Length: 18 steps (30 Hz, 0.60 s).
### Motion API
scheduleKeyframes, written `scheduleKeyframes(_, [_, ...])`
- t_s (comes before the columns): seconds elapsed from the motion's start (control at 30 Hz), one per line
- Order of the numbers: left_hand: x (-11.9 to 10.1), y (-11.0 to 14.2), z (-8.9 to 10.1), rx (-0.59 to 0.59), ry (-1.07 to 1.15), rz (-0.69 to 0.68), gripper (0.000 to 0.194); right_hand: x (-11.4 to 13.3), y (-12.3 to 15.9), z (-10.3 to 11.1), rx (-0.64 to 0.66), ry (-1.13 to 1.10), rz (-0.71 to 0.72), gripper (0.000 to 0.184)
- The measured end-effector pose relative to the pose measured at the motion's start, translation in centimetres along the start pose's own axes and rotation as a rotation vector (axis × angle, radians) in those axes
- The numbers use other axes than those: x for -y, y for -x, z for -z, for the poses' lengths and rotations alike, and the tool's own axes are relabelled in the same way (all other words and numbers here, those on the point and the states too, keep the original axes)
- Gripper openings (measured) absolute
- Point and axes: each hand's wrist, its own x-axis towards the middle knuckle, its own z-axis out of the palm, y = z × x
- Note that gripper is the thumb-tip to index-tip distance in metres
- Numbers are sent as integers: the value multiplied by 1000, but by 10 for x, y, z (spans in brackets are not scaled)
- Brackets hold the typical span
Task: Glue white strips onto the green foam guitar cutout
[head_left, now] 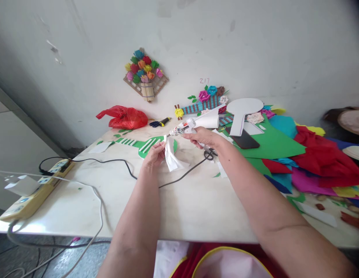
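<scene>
My right hand [201, 137] is wrapped round a white glue gun [188, 125], whose nozzle points left. In my left hand [156, 153] a strip of white paper [170, 154] is pinched, its loose end curling down to the right. The nozzle is at the top of this strip; whether it touches, I cannot tell. Just behind my left hand lies a green paddle-shaped piece [147, 144] with several white strips across it. Black-handled scissors [210, 153] lie under my right wrist, partly hidden.
A power strip [48, 185] with cords lies at the left; a black cord [179, 178] crosses the table. Behind are a red plastic bag [124, 117], pliers [160, 122] and a striped flower piece [202, 105]. To the right are a white cutout [243, 110], a phone [244, 138] and coloured paper [327, 154].
</scene>
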Motion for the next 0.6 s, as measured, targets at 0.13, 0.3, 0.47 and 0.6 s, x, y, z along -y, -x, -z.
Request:
scheduleKeyframes(0.13, [-1,0,1,22,-10,16,19,-2,-2,0,-52,-35,-24,43])
scheduleKeyframes(0.3, [0,-2,4,6,-17,12,19,-1,-1,4,-47,-95,13,42])
scheduleKeyframes(0.47, [1,-3,5,-32,-11,-6,20,2,3,7,9,-73,-2,43])
scheduleKeyframes(0.6, [1,-2,5,-24,-12,-7,18,3,4,5,7,-57,-12,44])
